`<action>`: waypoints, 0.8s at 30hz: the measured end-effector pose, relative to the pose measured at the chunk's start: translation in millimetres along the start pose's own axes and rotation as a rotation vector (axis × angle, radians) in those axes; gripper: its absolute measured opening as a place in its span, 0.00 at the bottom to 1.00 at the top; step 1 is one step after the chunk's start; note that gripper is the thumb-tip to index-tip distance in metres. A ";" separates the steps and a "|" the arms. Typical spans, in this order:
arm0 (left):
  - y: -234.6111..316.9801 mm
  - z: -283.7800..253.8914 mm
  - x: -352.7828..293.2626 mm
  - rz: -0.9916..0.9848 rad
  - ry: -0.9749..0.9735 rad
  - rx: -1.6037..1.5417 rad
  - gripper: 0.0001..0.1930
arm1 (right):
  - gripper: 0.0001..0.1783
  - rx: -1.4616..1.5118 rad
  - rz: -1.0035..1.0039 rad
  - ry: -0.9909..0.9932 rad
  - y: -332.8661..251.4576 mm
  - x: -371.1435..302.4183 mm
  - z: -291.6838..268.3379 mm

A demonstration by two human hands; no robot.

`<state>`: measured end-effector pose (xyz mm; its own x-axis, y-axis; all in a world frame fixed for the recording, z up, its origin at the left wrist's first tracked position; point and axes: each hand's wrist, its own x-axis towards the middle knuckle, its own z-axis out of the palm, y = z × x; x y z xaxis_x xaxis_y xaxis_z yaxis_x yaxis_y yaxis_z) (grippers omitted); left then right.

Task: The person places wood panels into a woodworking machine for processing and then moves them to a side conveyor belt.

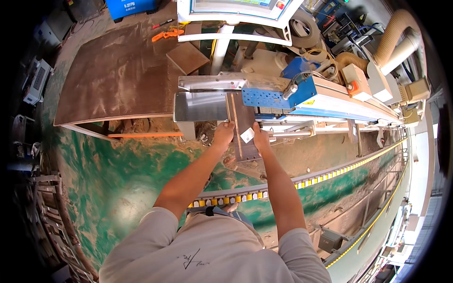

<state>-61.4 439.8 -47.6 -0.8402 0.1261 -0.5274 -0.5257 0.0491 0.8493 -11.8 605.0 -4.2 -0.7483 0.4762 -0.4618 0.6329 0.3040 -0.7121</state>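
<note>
A narrow brown board (243, 123) with a small white sticker lies lengthwise on the metal infeed table (198, 106) of a long blue and white machine (325, 96). My left hand (224, 133) grips the board's left edge near its close end. My right hand (261, 137) holds its right edge beside the sticker. The board's far end reaches the blue pressure block (266, 98) of the machine. Both forearms stretch forward from my grey shirt at the bottom.
A large brown panel (113, 78) lies on a stand to the left, with a smaller brown piece (187, 57) and an orange tool (166, 34) behind it. A control console (236, 10) stands above. Dust hoses (391, 37) run at the right. The green floor (122, 174) is sawdust-covered.
</note>
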 end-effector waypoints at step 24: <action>16.8 242.4 7.3 -0.030 0.257 0.108 0.23 | 0.43 0.067 -0.266 0.056 107.3 122.2 -178.9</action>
<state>-44.1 681.7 -31.1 -0.8378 -0.1318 -0.5299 -0.5454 0.1557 0.8236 0.3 843.3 -42.4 -0.8730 0.4327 -0.2250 0.3996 0.3704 -0.8385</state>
